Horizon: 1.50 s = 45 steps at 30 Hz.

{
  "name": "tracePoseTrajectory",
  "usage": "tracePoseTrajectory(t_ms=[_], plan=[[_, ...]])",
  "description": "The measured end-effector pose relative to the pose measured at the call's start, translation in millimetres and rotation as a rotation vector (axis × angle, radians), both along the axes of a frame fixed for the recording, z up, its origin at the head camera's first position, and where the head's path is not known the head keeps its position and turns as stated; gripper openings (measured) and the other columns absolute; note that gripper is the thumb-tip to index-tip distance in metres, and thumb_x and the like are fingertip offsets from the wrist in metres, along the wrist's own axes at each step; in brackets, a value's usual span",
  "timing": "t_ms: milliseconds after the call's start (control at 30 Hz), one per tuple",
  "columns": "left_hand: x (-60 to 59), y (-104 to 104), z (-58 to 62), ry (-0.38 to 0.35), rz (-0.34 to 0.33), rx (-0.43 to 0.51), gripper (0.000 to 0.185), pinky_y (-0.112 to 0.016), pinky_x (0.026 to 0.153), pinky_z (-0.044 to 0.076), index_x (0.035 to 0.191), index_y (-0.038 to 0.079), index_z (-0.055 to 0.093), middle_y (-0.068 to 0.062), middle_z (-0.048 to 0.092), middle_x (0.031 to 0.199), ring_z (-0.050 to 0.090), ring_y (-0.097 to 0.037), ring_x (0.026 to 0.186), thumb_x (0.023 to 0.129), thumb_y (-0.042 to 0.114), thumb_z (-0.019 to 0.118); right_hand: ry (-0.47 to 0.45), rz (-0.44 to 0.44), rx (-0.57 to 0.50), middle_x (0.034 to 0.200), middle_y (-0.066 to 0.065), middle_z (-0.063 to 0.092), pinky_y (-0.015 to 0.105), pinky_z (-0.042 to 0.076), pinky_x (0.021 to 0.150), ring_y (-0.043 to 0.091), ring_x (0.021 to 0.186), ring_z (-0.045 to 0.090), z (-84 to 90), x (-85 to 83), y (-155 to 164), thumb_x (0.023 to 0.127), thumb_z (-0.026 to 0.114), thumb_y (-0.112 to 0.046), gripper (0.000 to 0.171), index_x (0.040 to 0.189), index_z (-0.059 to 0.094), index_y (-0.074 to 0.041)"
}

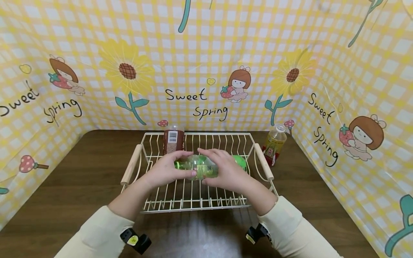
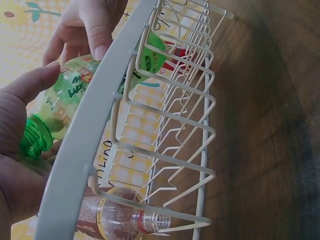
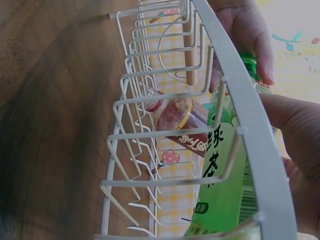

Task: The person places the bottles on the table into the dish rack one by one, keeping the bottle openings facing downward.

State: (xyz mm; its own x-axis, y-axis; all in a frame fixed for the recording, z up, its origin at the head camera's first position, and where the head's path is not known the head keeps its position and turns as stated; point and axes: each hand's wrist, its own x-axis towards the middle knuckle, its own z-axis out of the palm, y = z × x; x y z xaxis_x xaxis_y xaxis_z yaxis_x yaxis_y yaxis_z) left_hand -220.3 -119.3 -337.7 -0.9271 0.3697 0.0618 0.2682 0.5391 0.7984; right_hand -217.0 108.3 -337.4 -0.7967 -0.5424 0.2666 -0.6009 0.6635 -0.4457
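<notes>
A green tea bottle [image 1: 206, 171] lies sideways between both hands over the white wire rack [image 1: 193, 206], its green neck pointing left. My left hand [image 1: 164, 168] grips the neck end, with the thumb along the near side. Around the bottle's middle, my right hand [image 1: 226, 168] holds with fingers on the far side and thumb on the near side. The green label [image 3: 220, 165] with dark lettering shows in the right wrist view. In the left wrist view the bottle's clear shoulder [image 2: 62, 97] is visible. Whether the bottle touches the rack's wires is unclear.
A brown-labelled bottle [image 1: 173, 141] stands inside the rack at the back left. Outside it on the right, a yellow-and-red labelled bottle [image 1: 275, 143] stands on the wooden table [image 1: 80, 172]. Wooden handles [image 1: 132, 165] flank the rack. Patterned cloth [image 1: 193, 53] encloses the back and sides.
</notes>
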Motion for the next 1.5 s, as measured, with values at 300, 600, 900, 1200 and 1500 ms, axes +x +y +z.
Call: tracePoseTrajectory(t_ms=[300, 600, 900, 1200, 1500], plan=[[1.2, -9, -4.0, 0.005, 0.107, 0.065, 0.069, -0.036, 0.083, 0.052, 0.142, 0.013, 0.050, -0.018, 0.056, 0.133, 0.054, -0.032, 0.117, 0.083, 0.035, 0.077, 0.011, -0.085, -0.216, 0.147, 0.007, 0.045, 0.055, 0.039, 0.108, 0.030, 0.136, 0.038, 3.3, 0.6, 8, 0.078, 0.082, -0.026, 0.084, 0.150, 0.038, -0.024], [0.5, -11, -4.3, -0.001, 0.173, 0.177, 0.069, -0.033, 0.076, 0.056, 0.144, 0.011, 0.047, -0.020, 0.055, 0.132, 0.052, -0.033, 0.116, 0.084, 0.030, 0.077, -0.016, -0.163, -0.417, 0.145, 0.007, 0.047, 0.057, 0.037, 0.109, 0.031, 0.134, 0.043, 1.0, -1.1, 8, 0.078, 0.081, -0.019, 0.079, 0.147, 0.041, -0.020], [4.1, -10, 0.2, 0.019, 0.297, 0.265, 0.070, -0.024, 0.082, 0.049, 0.147, 0.012, 0.043, -0.016, 0.052, 0.134, 0.049, -0.026, 0.115, 0.087, 0.028, 0.075, -0.185, -0.246, -0.583, 0.145, 0.014, 0.044, 0.052, 0.034, 0.114, 0.032, 0.133, 0.044, -3.4, -2.6, 3, 0.082, 0.079, -0.019, 0.075, 0.145, 0.040, -0.013], [7.7, -3, -0.6, 0.027, 0.301, 0.408, 0.070, -0.022, 0.076, 0.055, 0.150, 0.018, 0.040, -0.017, 0.049, 0.140, 0.055, -0.029, 0.114, 0.088, 0.021, 0.073, -0.432, -0.276, -0.696, 0.141, 0.020, 0.049, 0.053, 0.046, 0.102, 0.038, 0.129, 0.050, -6.3, -5.0, -4, 0.087, 0.071, -0.020, 0.071, 0.147, 0.036, -0.007], [11.0, 5, -2.3, 0.058, 0.228, 0.376, 0.072, -0.027, 0.074, 0.054, 0.150, 0.020, 0.040, -0.019, 0.053, 0.136, 0.053, -0.034, 0.120, 0.087, 0.019, 0.074, -0.531, -0.221, -0.820, 0.145, 0.024, 0.043, 0.056, 0.041, 0.107, 0.041, 0.132, 0.048, -3.3, -2.5, -8, 0.087, 0.070, -0.017, 0.085, 0.155, 0.019, -0.011]])
